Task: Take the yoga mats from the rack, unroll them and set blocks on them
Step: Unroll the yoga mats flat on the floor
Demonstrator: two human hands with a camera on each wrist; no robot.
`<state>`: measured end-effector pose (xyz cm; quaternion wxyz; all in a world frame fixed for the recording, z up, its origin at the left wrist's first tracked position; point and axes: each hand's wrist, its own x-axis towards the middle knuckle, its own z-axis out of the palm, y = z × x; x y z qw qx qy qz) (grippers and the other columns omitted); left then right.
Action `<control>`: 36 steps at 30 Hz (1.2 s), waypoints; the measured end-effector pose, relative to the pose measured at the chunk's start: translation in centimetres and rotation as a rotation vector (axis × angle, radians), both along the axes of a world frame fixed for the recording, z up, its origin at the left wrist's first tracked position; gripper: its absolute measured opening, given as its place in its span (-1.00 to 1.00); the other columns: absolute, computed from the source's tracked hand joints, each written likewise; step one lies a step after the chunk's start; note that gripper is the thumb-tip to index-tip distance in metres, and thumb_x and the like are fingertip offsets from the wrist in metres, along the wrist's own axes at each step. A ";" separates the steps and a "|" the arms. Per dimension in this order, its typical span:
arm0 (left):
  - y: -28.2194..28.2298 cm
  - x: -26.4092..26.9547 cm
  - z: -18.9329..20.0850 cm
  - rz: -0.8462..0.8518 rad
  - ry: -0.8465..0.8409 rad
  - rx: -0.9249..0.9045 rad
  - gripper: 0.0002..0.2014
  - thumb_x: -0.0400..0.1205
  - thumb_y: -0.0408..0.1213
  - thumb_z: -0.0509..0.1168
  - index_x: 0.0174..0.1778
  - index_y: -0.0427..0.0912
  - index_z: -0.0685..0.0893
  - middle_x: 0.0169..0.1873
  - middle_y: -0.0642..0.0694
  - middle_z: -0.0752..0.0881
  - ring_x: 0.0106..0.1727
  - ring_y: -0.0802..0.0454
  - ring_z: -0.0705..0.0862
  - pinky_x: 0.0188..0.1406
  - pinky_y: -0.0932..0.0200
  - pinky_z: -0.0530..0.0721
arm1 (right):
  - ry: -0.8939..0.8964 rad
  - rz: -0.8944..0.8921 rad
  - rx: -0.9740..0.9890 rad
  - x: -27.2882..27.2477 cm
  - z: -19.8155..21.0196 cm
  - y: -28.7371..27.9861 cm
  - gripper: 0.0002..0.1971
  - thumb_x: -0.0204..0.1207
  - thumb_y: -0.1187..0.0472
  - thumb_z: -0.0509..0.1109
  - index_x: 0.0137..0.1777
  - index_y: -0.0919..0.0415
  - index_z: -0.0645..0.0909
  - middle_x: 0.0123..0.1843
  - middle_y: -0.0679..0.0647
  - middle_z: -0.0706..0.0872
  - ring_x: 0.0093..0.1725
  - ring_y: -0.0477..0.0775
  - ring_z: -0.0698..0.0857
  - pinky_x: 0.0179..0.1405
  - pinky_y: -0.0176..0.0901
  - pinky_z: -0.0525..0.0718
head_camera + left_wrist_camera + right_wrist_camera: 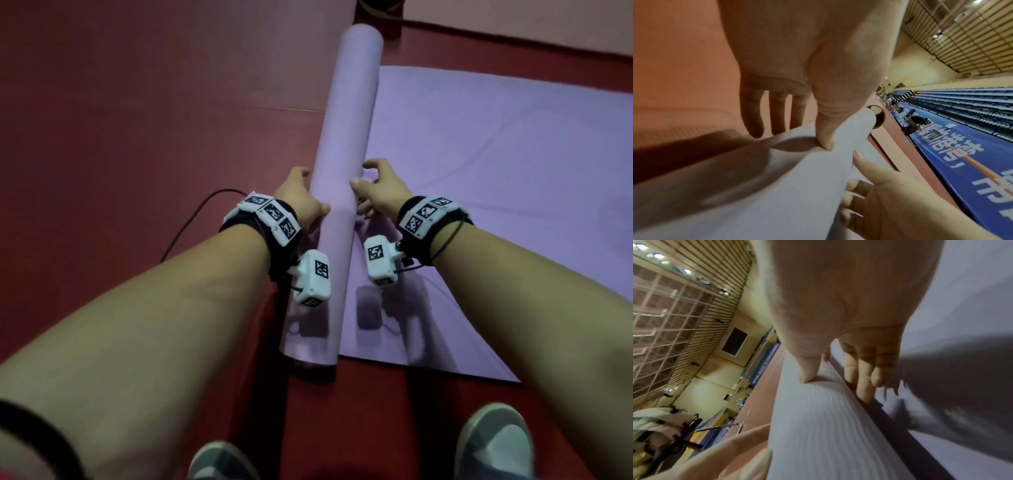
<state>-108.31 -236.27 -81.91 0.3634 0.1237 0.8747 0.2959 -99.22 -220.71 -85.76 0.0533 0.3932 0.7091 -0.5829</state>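
Note:
A lilac yoga mat lies on the red floor, partly unrolled. Its roll (346, 137) runs away from me in the middle, and the flat part (496, 171) spreads out to the right. My left hand (308, 197) holds the roll from its left side, thumb (825, 139) pressed on top and fingers down the far side. My right hand (368, 192) holds it from the right, thumb (805, 376) on top, fingers (865, 386) in the crease between roll and flat part. No block or rack is in view.
A dark round object (378, 5) sits just past the roll's far end. My shoes (496, 445) stand at the mat's near edge. A black cable (191, 219) trails left of my left wrist. A blue banner (962, 162) and seating rows stand far off.

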 end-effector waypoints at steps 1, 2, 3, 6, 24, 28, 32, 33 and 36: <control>-0.7 -0.1 0.1 -0.019 0.070 -0.006 -0.23 0.50 -0.24 0.52 0.61 -0.02 0.33 0.23 -0.21 0.69 0.22 -0.23 0.69 0.27 -0.04 0.63 | -0.004 -0.014 -0.070 -0.2 -0.1 -0.5 -0.60 0.67 0.09 0.35 0.40 0.19 0.34 -0.31 0.21 0.60 -0.50 0.15 0.57 -0.58 -0.18 0.50; -1.4 -0.1 0.5 -0.062 0.150 -0.028 -0.26 0.49 -0.21 0.49 0.59 0.04 0.36 0.19 -0.22 0.68 0.17 -0.25 0.70 0.24 -0.06 0.65 | 0.004 -0.031 -0.144 -0.4 -0.2 -1.0 -0.57 0.66 0.05 0.36 0.40 0.24 0.37 -0.37 0.19 0.54 -0.52 0.10 0.50 -0.59 -0.20 0.45; -1.9 -0.2 1.0 -0.124 0.225 -0.054 -0.28 0.48 -0.15 0.46 0.58 0.10 0.37 0.19 -0.22 0.63 0.14 -0.27 0.69 0.22 -0.06 0.65 | 0.017 -0.056 -0.192 -0.6 -0.2 -1.4 -0.53 0.64 0.01 0.39 0.39 0.28 0.39 -0.42 0.16 0.48 -0.56 0.06 0.45 -0.58 -0.22 0.42; -3.4 -0.4 2.4 -0.309 0.318 -0.167 -0.18 0.45 0.15 0.46 0.62 0.21 0.28 0.30 -0.19 0.45 0.19 -0.29 0.65 0.20 -0.07 0.64 | 0.042 -0.077 -0.246 -1.5 -0.5 -2.3 -0.43 0.56 -0.07 0.46 0.39 0.25 0.39 -0.50 0.08 0.48 -0.67 0.00 0.41 -0.59 -0.23 0.44; -6.3 0.7 3.1 -0.219 0.243 -0.207 -0.06 0.46 -0.35 0.30 0.67 0.36 0.02 0.56 -0.14 0.21 0.38 -0.37 0.48 0.28 -0.22 0.61 | 0.178 0.107 -0.169 -6.3 3.2 -6.0 -0.15 0.54 0.27 0.40 0.72 -0.13 0.04 -0.01 0.12 0.62 -0.41 0.01 0.57 -0.41 -0.12 0.60; -6.0 0.6 2.7 -0.227 0.298 -0.229 -0.01 0.45 -0.01 0.44 0.68 0.34 -0.06 0.60 -0.15 0.20 0.40 -0.38 0.47 0.27 -0.23 0.61 | 0.235 0.103 -0.128 -7.0 4.0 -6.5 -0.21 0.54 0.38 0.34 0.72 -0.04 0.13 0.04 0.09 0.62 -0.23 0.03 0.63 -0.30 -0.08 0.69; -6.6 -0.4 2.7 -0.203 0.326 -0.331 0.11 0.43 -0.01 0.49 0.71 0.24 -0.18 0.49 -0.23 0.30 0.34 -0.36 0.52 0.23 -0.24 0.62 | 0.304 0.117 -0.104 -7.9 4.6 -6.8 -0.36 0.56 0.46 0.30 0.64 0.17 0.33 -0.15 0.04 0.56 -0.16 -0.03 0.62 -0.09 -0.03 0.68; -7.0 -0.8 2.8 -0.176 0.324 -0.338 0.07 0.46 -0.11 0.45 0.72 0.24 -0.16 0.46 -0.24 0.31 0.33 -0.36 0.52 0.24 -0.24 0.61 | 0.325 0.142 -0.108 -8.1 4.8 -7.1 -0.37 0.55 0.46 0.30 0.63 0.20 0.33 -0.10 0.05 0.60 -0.12 -0.03 0.63 -0.06 -0.05 0.67; -8.2 -1.7 3.2 -0.104 0.363 -0.347 -0.10 0.49 -0.29 0.34 0.72 0.17 0.05 0.40 -0.24 0.35 0.35 -0.32 0.45 0.29 -0.19 0.59 | 0.351 0.241 -0.084 -8.4 5.4 -8.6 -0.40 0.56 0.44 0.32 0.59 0.21 0.32 0.04 0.01 0.67 0.10 -0.02 0.66 0.20 -0.11 0.67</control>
